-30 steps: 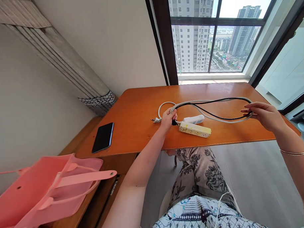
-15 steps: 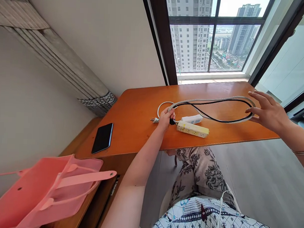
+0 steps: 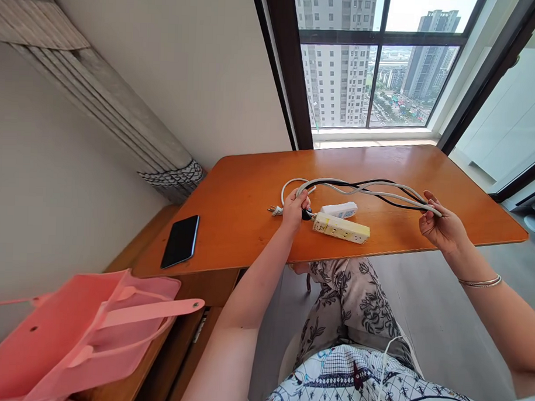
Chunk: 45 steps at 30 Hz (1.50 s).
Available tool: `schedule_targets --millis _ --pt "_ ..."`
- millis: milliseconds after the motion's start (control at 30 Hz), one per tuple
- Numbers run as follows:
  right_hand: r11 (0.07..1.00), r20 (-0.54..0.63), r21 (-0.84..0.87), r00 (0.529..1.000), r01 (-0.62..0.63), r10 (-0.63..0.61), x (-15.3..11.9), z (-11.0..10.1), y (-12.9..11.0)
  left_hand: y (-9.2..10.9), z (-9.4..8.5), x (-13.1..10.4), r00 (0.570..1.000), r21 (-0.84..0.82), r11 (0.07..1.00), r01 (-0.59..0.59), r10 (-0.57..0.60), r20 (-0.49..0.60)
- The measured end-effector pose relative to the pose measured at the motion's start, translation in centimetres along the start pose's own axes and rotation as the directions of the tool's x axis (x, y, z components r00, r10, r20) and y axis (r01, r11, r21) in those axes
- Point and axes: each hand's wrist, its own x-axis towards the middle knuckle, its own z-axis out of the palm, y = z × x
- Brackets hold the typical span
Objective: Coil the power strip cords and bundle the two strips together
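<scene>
My left hand [image 3: 296, 208] is closed round one end of a bundle of black and white power cords [image 3: 364, 187], near a black plug. At the bundle's other end my right hand [image 3: 440, 223] grips the looped cords, which look twisted across each other between the hands. Just below the cords lies a yellowed power strip [image 3: 341, 227] with several sockets. Behind it rests a white power strip [image 3: 338, 210]. A white plug [image 3: 276, 211] with metal prongs sits left of my left hand, on the table.
The brown wooden table [image 3: 235, 223] holds a dark phone [image 3: 180, 241] at its left. A pink open bag [image 3: 114, 329] stands at the lower left. My legs [image 3: 347, 297] are beneath the front edge. A window [image 3: 377, 81] is behind the table.
My right hand has turned over, moved left and down, and closed on the cord loop. The wide loop has narrowed and twisted. My left hand has barely moved.
</scene>
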Motion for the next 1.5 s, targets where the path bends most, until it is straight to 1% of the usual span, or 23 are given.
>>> schedule_targets --millis 100,200,267,367,467,533,633,700,800,833,867,900,933,1000,1033,1067,1100,1133,1200,1267,1367,1433,1500 --pt "0.998 0.115 0.022 0.991 0.062 -0.064 -0.7 0.0 0.7 0.3 -0.3 0.2 0.999 -0.006 1.000 0.011 -0.011 -0.043" --pt "0.977 0.252 -0.130 0.959 0.169 -0.133 -1.7 0.1 1.1 0.7 -0.7 0.3 0.999 -0.003 1.000 0.001 -0.001 -0.045" --pt "0.922 0.339 -0.283 0.927 0.265 -0.162 -2.4 0.1 1.2 0.9 -0.9 0.4 1.000 -0.004 1.000 -0.001 0.001 -0.030" --pt "0.770 0.475 -0.513 0.873 0.380 -0.114 -3.2 0.0 0.8 1.2 -1.0 0.4 1.000 -0.007 1.000 0.005 -0.005 -0.031" --pt "0.524 0.547 -0.686 0.833 0.504 -0.085 -3.4 -0.7 -0.1 1.4 -1.0 0.4 0.999 0.007 1.000 0.023 -0.023 -0.027" --pt "0.242 0.552 -0.778 0.814 0.580 -0.179 -3.2 -1.1 -0.7 1.5 -1.0 0.4 0.999 0.020 0.999 0.033 -0.032 -0.010" --pt "-0.182 0.571 -0.819 0.741 0.544 -0.353 -2.8 -1.5 -1.3 1.6 -1.0 0.5 1.000 0.029 0.999 0.014 -0.014 0.009" --pt "-0.336 0.598 -0.801 0.665 0.495 -0.447 -2.9 -1.4 -1.5 1.6 -1.0 0.5 1.000 0.033 0.999 0.004 -0.004 0.015" --pt "-0.419 0.619 -0.784 0.531 0.457 -0.579 -3.5 -0.6 -1.7 1.7 -0.7 0.4 1.000 0.038 0.999 0.010 -0.010 0.020" --pt "-0.407 0.611 -0.789 0.518 0.461 -0.598 -3.7 -0.2 -1.7 1.8 -0.6 0.3 1.000 0.040 0.999 0.012 -0.013 0.018" --pt "-0.366 0.594 -0.800 0.537 0.476 -0.599 -3.9 0.1 -1.6 1.8 -0.3 0.2 1.000 0.040 0.999 0.012 -0.013 0.009" --pt "-0.289 0.561 -0.819 0.586 0.496 -0.585 -4.0 0.5 -1.4 1.9 0.0 0.2 1.000 0.037 0.999 0.008 -0.008 -0.008" --pt "-0.166 0.508 -0.843 0.659 0.511 -0.554 -4.1 1.0 -1.0 2.0 0.4 0.2 1.000 0.031 1.000 0.001 0.000 -0.031" --pt "0.203 0.357 -0.859 0.835 0.469 -0.419 -4.1 1.9 0.2 2.0 1.3 0.2 0.995 0.008 1.000 -0.028 0.028 -0.094" --pt "0.414 0.284 -0.821 0.910 0.393 -0.303 -4.1 2.4 1.0 2.0 1.8 0.3 0.990 -0.007 0.999 -0.048 0.046 -0.131" --pt "0.607 0.229 -0.744 0.960 0.279 -0.161 -4.2 2.9 1.9 2.0 2.2 0.4 0.984 -0.021 0.997 -0.068 0.064 -0.168" --pt "0.756 0.199 -0.640 0.980 0.139 -0.012 -4.2 3.4 2.9 1.9 2.6 0.4 0.976 -0.031 0.995 -0.090 0.082 -0.200" --pt "0.853 0.191 -0.522 0.974 -0.003 0.121 -4.3 4.0 3.9 1.8 3.0 0.4 0.968 -0.035 0.993 -0.113 0.102 -0.231" --pt "0.926 0.241 -0.291 0.919 -0.239 0.313 -4.7 5.0 5.7 1.4 3.6 0.2 0.947 -0.018 0.986 -0.167 0.155 -0.281" --pt "0.910 0.332 -0.084 0.850 -0.405 0.409 -5.4 6.3 7.0 0.9 4.2 -0.2 0.927 0.042 0.973 -0.226 0.228 -0.298" --pt "0.829 0.462 0.165 0.785 -0.534 0.413 -6.9 8.7 8.3 0.3 5.3 -0.9 0.901 0.145 0.940 -0.308 0.337 -0.274" --pt "0.771 0.504 0.281 0.772 -0.571 0.388 -7.9 10.8 9.1 0.1 6.0 -1.2 0.894 0.159 0.925 -0.346 0.376 -0.244" --pt "0.708 0.505 0.371 0.770 -0.601 0.390 -8.7 12.9 9.7 0.0 6.5 -1.5 0.911 0.129 0.931 -0.340 0.361 -0.201"
